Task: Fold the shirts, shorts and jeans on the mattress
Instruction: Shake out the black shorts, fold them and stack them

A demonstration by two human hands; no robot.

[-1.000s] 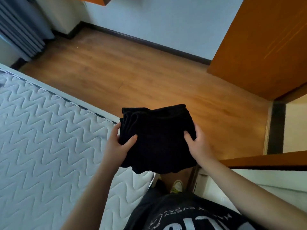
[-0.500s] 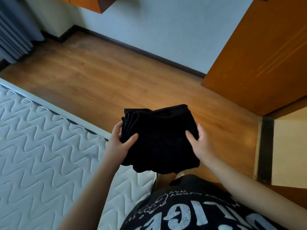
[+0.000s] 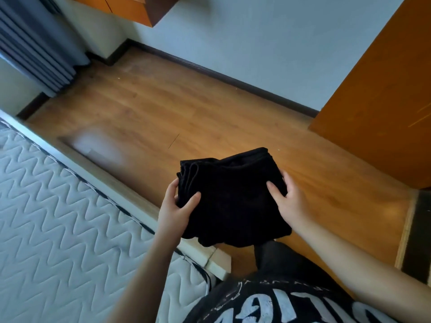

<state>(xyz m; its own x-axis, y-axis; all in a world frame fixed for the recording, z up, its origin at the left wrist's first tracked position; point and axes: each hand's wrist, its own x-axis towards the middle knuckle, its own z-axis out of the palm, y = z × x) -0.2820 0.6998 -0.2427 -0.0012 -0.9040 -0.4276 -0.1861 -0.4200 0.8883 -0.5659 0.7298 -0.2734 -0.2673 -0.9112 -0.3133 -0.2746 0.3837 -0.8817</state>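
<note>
Wooden floor fills most of the view, with the quilted white mattress at lower left. We hold a folded black garment, probably shorts or a shirt though the dark cloth hides which, in the air over the floor, just past the mattress corner and clear of its surface. It forms a compact, roughly square bundle; several stacked layers show as ridges along its upper left edge, and its lower edge sags unevenly. Our left hand grips the left side, thumb pressed on top and fingers curled beneath. Our right hand grips the right side in the same manner, thumb on top, fingers wrapped round the edge. We judge the folding of this piece to be complete and the step in hand to be carrying it to a resting place. The next move calls for lowering the bundle flat, with both grips level so that the layers do not slide apart.
</note>
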